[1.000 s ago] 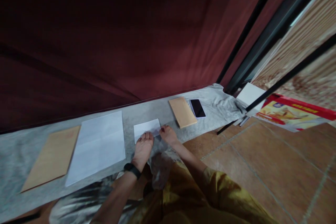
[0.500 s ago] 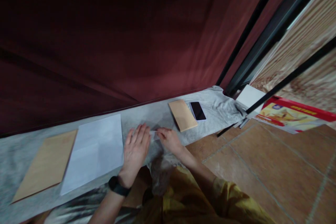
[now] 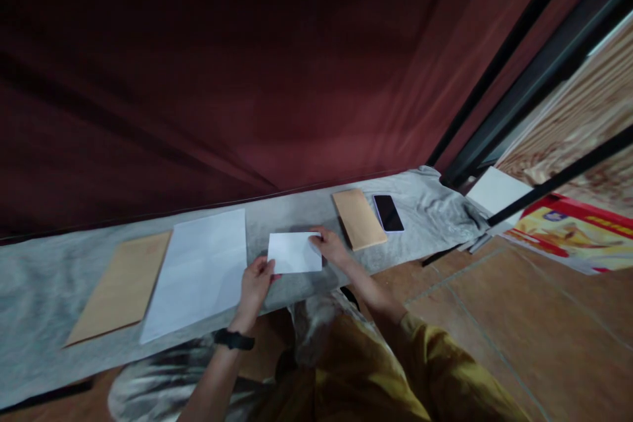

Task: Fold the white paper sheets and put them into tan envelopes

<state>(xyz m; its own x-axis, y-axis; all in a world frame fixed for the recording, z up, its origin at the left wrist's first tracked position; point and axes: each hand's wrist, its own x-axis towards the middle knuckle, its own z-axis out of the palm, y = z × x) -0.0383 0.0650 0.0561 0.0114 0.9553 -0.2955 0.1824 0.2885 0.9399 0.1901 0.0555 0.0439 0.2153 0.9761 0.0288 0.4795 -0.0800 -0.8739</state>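
Observation:
A small folded white paper (image 3: 294,252) is lifted slightly over the grey cloth (image 3: 44,290). My left hand (image 3: 256,283) pinches its lower left corner, thumb on top. My right hand (image 3: 330,247) grips its right edge with curled fingers. A black watch sits on my left wrist. Just left of the paper lies a large white sheet (image 3: 200,270) with fold creases, flat on the cloth.
A large brown envelope (image 3: 122,287) lies at the left; a small brown envelope (image 3: 359,219) and a black phone (image 3: 388,213) lie at the right. A dark red curtain hangs behind. Black metal bars, a white card (image 3: 497,190) and a red-yellow printed box (image 3: 568,234) stand right, over tiled floor.
Both hands pressed the small paper flat on the cloth, then slid over it. Now they hold it by its edges, raised off the cloth. The view has shifted slightly.

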